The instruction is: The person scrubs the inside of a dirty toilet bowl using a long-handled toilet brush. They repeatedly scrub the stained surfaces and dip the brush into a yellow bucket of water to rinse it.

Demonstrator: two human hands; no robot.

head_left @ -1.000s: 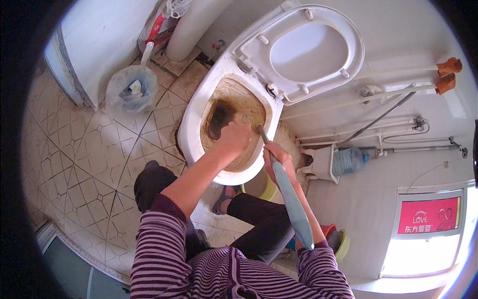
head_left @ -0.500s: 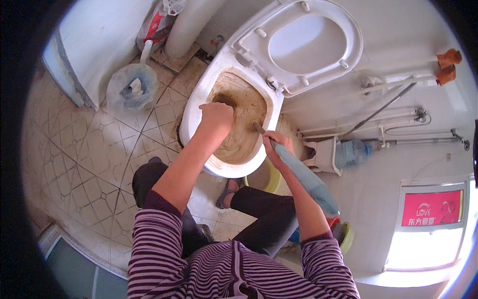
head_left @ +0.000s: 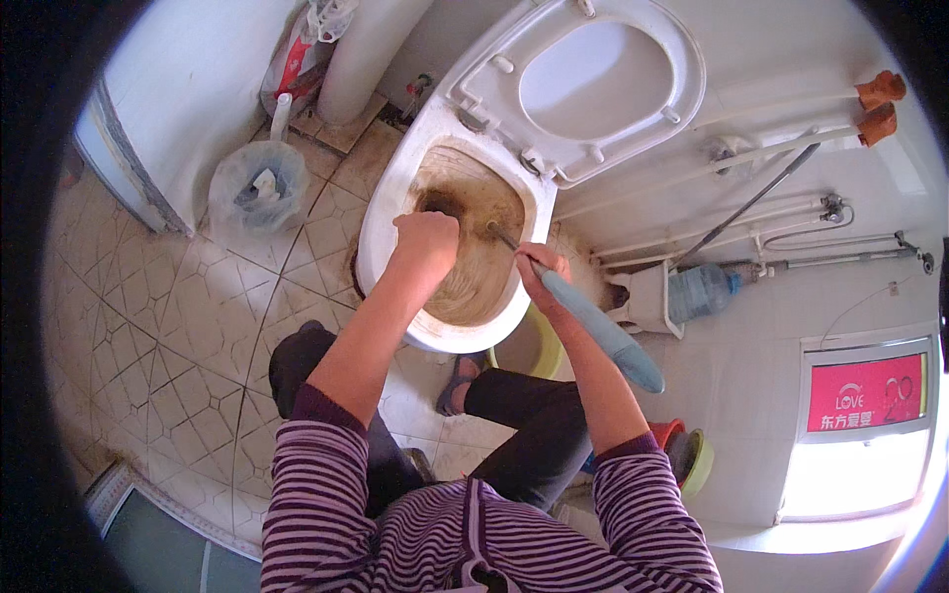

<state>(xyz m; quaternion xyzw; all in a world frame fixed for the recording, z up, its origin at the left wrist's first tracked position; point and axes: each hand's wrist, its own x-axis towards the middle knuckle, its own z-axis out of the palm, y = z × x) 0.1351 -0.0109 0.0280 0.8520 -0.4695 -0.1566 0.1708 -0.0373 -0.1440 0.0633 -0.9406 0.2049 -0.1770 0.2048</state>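
Observation:
A stained toilet bowl point(head_left: 484, 287), its inside coated with brown grime and streaks, lies in front of me. My right hand point(head_left: 542, 275) is closed around a long tool point(head_left: 603, 331) with a broad grey-blue handle and a thin dark shaft. The tool's tip touches the bowl's inner wall at the right; I cannot make out bristles. Over the left side of the bowl, next to the dark drain hole, hangs my left hand point(head_left: 428, 240), its fingers curled closed. Whatever it may hold is hidden. The toilet seat point(head_left: 682, 59) is raised behind.
A bin lined with a clear bag point(head_left: 247, 203) stands on the tiled floor at the left, near a white pipe point(head_left: 371, 59). A yellow-green basin point(head_left: 534, 346) sits beside the toilet's front. Along the right wall are pipes and a large water bottle point(head_left: 704, 293) on a white stool point(head_left: 652, 296).
The tool's tip has shifted slightly left and up along the bowl, and its handle end has swung upward. My left hand has barely moved. The view has shifted a little.

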